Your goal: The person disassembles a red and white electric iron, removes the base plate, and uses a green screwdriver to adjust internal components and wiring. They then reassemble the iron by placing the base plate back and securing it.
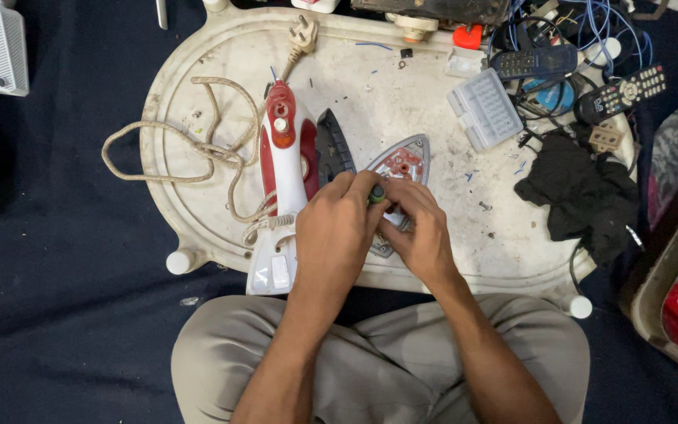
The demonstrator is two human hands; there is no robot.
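Our left hand (337,228) grips a green-handled screwdriver (376,193) while right hand (417,228) fingers pinch the iron soleplate (402,161) beneath them.

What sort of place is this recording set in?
Probably an informal home repair spot on the floor: a person sits cross-legged at a low white table with a taken-apart clothes iron, its soleplate under both hands, plus remote controls and tangled wires.

Hands: two, left (331,228) and right (421,235). Iron body (284,157): one. Soleplate (402,169): one. Plug (304,33): one. Remotes: two, one dark blue (534,61), one black (620,93). Clear box (484,108): one. Black cloth (582,196): one. Tray (198,55): one.
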